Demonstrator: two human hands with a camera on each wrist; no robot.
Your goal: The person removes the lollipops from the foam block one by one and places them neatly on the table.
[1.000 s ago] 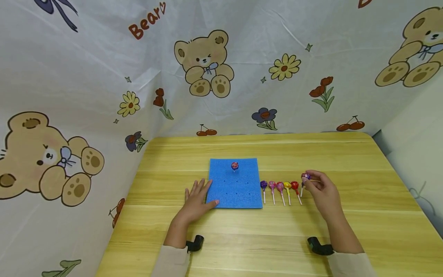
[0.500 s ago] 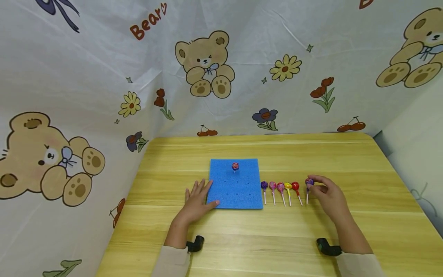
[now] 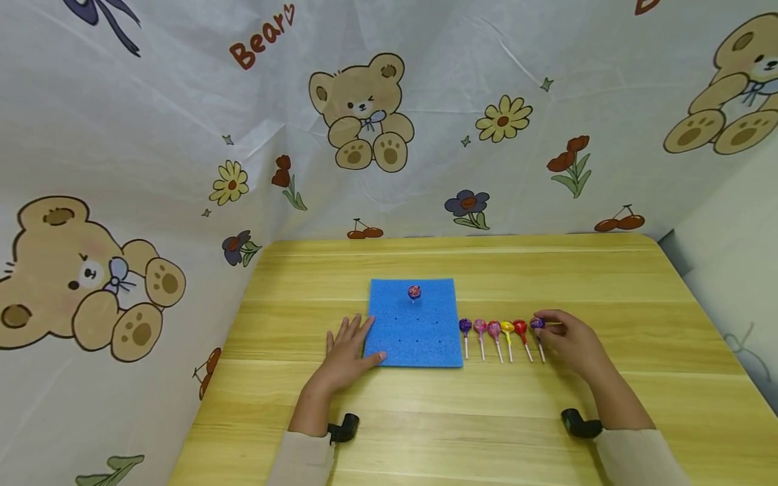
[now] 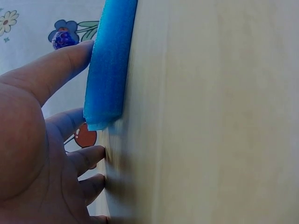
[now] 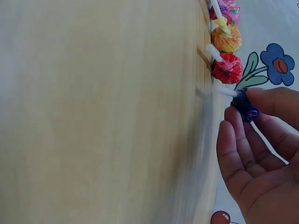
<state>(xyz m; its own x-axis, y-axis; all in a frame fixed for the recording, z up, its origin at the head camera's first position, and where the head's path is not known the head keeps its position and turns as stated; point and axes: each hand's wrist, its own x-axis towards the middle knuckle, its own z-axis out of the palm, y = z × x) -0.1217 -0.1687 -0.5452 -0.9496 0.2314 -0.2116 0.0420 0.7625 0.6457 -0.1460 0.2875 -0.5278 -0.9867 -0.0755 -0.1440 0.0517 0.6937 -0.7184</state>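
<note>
My right hand (image 3: pixel 574 341) pinches a purple-wrapped lollipop (image 3: pixel 537 323) by its head, at the right end of a row on the table. In the right wrist view this lollipop (image 5: pixel 245 106) sits between thumb and fingertips, its white stick pointing out to the left. Beside it in the row lies a red lollipop (image 3: pixel 520 327). My left hand (image 3: pixel 346 354) rests with spread fingers at the left side of a blue foam board (image 3: pixel 413 345); the left wrist view has the thumb on the board's edge (image 4: pixel 108 70). One red-and-blue lollipop (image 3: pixel 414 291) stands upright in the board.
Yellow (image 3: pixel 507 328), pink (image 3: pixel 494 329) and purple (image 3: pixel 465 326) lollipops, among others, lie side by side right of the board, sticks toward me. Small holes dot the board. A bear-print cloth (image 3: pixel 419 202) hangs behind the wooden table (image 3: pixel 462 418).
My right hand has lowered the purple lollipop, moving it right and then slightly back left, to lie close by the red one. The left hand has stayed at the board.
</note>
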